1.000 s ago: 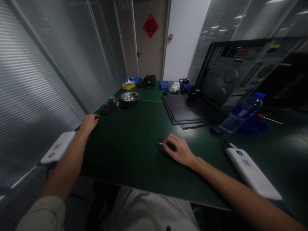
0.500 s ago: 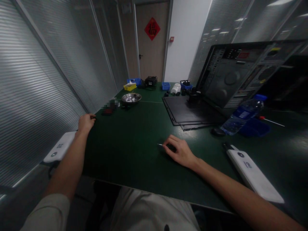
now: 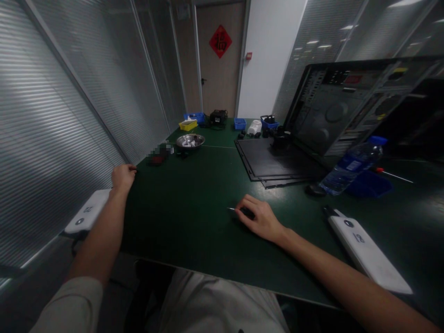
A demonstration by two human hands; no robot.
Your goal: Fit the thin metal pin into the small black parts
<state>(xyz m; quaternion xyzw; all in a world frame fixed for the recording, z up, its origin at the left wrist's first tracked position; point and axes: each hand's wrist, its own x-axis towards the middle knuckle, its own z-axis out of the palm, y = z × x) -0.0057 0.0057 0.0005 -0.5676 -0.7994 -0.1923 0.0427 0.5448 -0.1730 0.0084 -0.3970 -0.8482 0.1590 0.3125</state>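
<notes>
My right hand (image 3: pixel 258 216) rests on the green table (image 3: pixel 187 208), its fingers wrapped round a small screwdriver (image 3: pixel 247 212). The black handle lies under the palm, and its thin shiny shaft points left. At the table's left edge sits my left hand (image 3: pixel 123 177), fingers curled; whatever they may hold is hidden. Beyond that hand lies a dark red and black object (image 3: pixel 157 159), partly blurred out. A metal bowl (image 3: pixel 190 141) with small pieces in it stands farther back.
Black flat panels (image 3: pixel 270 159) lie ahead on the right, before an open computer case (image 3: pixel 333 108). A water bottle (image 3: pixel 352 166) leans by a blue tray (image 3: pixel 371 184). White devices lie at right (image 3: pixel 371 254) and left (image 3: pixel 88 210). Small bins (image 3: pixel 240 123) stand at the back.
Both hands stay almost in place, the right one still round the screwdriver. The whole view has shifted very slightly; nothing was taken up or let go.
</notes>
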